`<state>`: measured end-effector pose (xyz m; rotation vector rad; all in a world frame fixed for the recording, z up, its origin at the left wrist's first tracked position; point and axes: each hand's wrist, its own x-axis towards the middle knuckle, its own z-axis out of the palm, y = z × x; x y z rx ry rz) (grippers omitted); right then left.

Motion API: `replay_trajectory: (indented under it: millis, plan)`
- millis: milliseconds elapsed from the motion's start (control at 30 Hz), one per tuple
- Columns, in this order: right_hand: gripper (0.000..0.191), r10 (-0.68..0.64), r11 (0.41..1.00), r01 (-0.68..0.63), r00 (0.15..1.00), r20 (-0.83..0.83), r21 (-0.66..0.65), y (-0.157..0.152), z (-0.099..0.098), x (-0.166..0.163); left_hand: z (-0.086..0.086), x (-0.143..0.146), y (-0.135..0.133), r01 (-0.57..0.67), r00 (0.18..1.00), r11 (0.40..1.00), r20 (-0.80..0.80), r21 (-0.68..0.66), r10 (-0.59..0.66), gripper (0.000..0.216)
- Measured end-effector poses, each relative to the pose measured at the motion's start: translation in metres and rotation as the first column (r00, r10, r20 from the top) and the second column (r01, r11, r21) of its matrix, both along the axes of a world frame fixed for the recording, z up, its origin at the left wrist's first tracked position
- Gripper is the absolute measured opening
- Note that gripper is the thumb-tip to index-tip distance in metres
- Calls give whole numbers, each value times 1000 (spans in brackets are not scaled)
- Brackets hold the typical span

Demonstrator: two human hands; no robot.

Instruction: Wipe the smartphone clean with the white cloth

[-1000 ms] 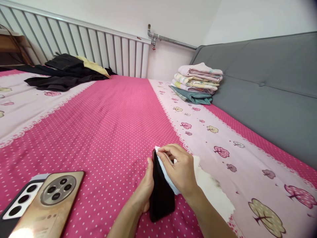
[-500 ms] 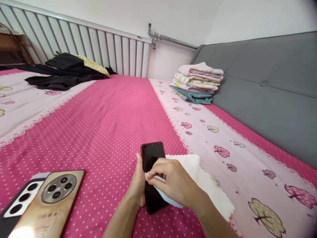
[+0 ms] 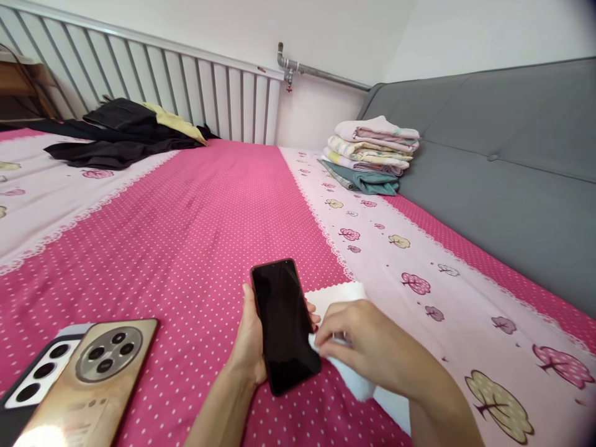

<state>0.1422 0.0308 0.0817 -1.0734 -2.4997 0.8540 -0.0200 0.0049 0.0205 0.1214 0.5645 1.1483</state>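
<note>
A black smartphone (image 3: 285, 329) with a reddish edge rests in my left hand (image 3: 251, 338), screen up and slightly tilted. The thumb lies along its left side, and fingertips show at its right edge. My right hand (image 3: 356, 338) pinches a white cloth (image 3: 351, 375), whose bunched tip is at the phone's lower right edge. More of the white cloth spreads behind and below that hand. Whether it is one cloth or two, I cannot tell.
A gold phone (image 3: 93, 385) lies face down at the lower left, overlapping a dark phone (image 3: 28, 406). Folded cloths (image 3: 372, 155) are stacked by the grey headboard (image 3: 493, 136). Dark clothes (image 3: 121, 130) lie on the pink bedspread (image 3: 218, 205) near the radiator (image 3: 177, 87).
My right hand has moved right with the cloth, from the middle of the screen to the phone's right edge. The phone has shifted slightly left, and its screen is now uncovered.
</note>
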Motion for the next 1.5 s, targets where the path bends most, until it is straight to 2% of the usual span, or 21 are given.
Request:
replay_trajectory:
  millis: [67, 100, 167, 200, 300, 400, 667, 833, 967, 1167, 1333, 1500]
  plan:
    - [17, -178, 974, 198, 969, -170, 111, 5, 4, 2, -1, 3, -1, 27, 999, 1000, -31, 14, -26, 86]
    - [14, -258, 936, 307, 931, -260, 170, 7, 5, 1, -1, 4, -1, 41, 998, 999, -41, 22, -40, 86]
    - [12, -336, 845, 462, 850, -405, 269, 9, 4, -3, -2, 9, -2, 77, 996, 997, -51, 31, -75, 87]
    - [12, -333, 813, 496, 826, -455, 305, 10, 2, -6, -2, 11, -3, 94, 994, 995, -58, 25, -92, 85]
    - [16, -238, 792, 475, 819, -522, 384, 9, -7, -19, -2, 17, -4, 96, 992, 995, -82, -24, -97, 71]
    - [18, -176, 783, 421, 855, -487, 458, 9, -18, -30, -2, 21, -5, 57, 994, 996, -90, -62, -62, 64]
    - [15, -282, 716, 502, 843, -457, 485, 17, -29, -32, -6, 17, -4, 32, 997, 996, -67, -79, -38, 71]
    - [14, -346, 741, 502, 855, -387, 446, 18, -28, -28, -8, 16, -4, 1, 997, 999, -74, -40, -4, 67]
    - [14, -362, 803, 465, 878, -314, 374, 17, -24, -25, -2, 16, -3, 0, 1000, 1000, -31, -30, -1, 71]
    - [15, -314, 895, 357, 930, -192, 266, 11, -18, -21, 1, 13, -2, -33, 999, 997, -30, -66, 31, 70]
    - [17, -271, 920, 292, 956, -115, 260, 5, -15, -20, 0, 10, -2, -33, 999, 997, -11, -68, 32, 71]
    - [21, -220, 952, 233, 972, -87, 197, 3, -13, -21, -1, 8, -1, -50, 999, 998, 3, -43, 50, 69]
